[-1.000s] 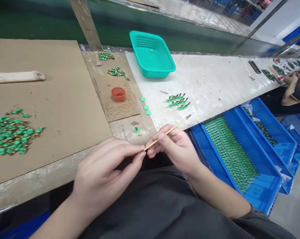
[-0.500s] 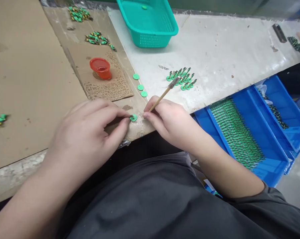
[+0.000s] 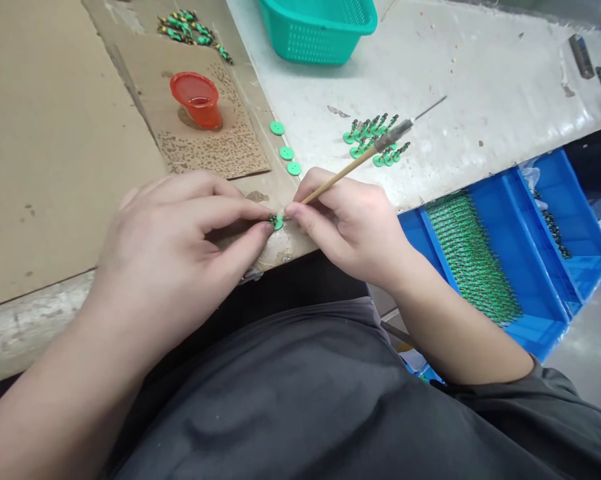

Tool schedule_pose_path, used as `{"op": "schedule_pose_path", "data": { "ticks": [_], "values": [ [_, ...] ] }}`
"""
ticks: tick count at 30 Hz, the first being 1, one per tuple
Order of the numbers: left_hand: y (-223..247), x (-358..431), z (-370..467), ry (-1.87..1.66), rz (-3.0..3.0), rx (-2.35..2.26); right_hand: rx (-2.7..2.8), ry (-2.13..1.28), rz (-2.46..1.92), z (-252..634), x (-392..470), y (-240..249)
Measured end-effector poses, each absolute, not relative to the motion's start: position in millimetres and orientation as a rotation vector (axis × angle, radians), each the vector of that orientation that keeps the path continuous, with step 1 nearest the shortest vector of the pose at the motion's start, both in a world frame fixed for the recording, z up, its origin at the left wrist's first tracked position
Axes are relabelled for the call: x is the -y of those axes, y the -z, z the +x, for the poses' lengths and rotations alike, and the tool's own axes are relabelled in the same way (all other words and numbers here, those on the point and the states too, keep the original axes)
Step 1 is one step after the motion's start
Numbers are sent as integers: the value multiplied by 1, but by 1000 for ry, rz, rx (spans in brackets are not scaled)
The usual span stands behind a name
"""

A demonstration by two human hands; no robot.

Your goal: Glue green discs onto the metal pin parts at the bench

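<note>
Green-based figure point(image 3: 278, 223) was finger-pinched by the left hand point(image 3: 165, 240); the right hand point(image 3: 363, 230) held a wooden-handled tool point(image 3: 340, 175) between fingertips; light, steady support appeared advisable.

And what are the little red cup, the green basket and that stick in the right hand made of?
The red cup looks like thin, glossy plastic: its colour is even and slightly see-through. The green basket is probably moulded plastic, smooth, with neat rows of holes. The stick seems to be plain wood or bamboo, from its pale tan colour; its thin grey tip could be metal.
</note>
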State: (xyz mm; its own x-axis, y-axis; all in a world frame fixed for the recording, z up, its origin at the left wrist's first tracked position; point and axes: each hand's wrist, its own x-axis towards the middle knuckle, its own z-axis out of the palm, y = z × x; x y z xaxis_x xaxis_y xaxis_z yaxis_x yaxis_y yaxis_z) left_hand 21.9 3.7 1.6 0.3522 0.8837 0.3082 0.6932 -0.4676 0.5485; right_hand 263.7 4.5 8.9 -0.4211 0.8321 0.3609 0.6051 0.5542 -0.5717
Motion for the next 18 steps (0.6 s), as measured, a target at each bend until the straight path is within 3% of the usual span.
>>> {"op": "schedule_pose_path", "data": {
  "ticks": [18],
  "values": [
    [13, -12, 16, -891, 2299, -1369, 2263, -470, -1127, 261, -12, -12]
  ]
}}
